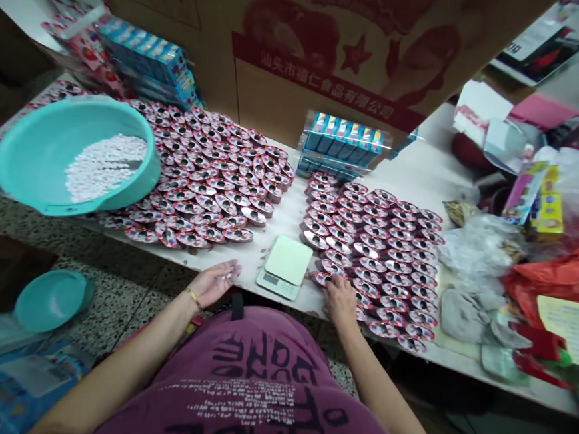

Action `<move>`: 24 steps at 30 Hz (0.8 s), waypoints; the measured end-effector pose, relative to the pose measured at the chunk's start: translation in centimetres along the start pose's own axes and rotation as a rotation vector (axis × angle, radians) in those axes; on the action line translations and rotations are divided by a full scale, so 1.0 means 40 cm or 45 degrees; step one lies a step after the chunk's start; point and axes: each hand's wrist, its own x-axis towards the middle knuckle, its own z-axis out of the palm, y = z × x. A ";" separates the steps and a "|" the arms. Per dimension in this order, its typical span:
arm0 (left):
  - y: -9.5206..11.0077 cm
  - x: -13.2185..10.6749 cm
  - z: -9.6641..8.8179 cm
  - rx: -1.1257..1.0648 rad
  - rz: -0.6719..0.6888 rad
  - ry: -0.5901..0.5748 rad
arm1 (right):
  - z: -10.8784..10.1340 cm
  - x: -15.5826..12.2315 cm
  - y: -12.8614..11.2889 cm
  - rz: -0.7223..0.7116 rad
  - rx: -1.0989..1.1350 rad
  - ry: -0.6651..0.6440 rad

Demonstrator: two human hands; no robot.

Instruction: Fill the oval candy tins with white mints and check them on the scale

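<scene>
My left hand (214,283) is turned palm up at the table's front edge, its fingers curled around a few small white pieces (225,276). Just to its right sits a small pale green scale (286,262) with a display and nothing on its plate. My right hand (341,303) reaches over the near left corner of the right-hand rows of oval-topped packs (368,274). Its fingers close on one of these oval-topped packs, red and white with a dark hole in the top; the hand partly covers it.
A turquoise basin (28,156) holding a heap of white pieces (103,167) stands at left, beside more oval-topped packs (207,170). Behind are a large cardboard box (278,102) and blue packets (344,141). Plastic bags (482,249) crowd the right side. A smaller basin (52,299) is lower left.
</scene>
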 end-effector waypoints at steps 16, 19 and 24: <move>-0.077 -0.056 0.047 -0.003 -0.047 -0.185 | -0.125 0.139 -0.263 -0.464 0.192 -0.078; -0.091 -0.064 0.049 0.061 -0.061 -0.268 | -0.146 0.098 -0.331 -0.766 0.414 -0.193; -0.114 -0.071 0.026 0.114 -0.062 -0.304 | -0.147 0.073 -0.422 -0.948 0.507 -0.239</move>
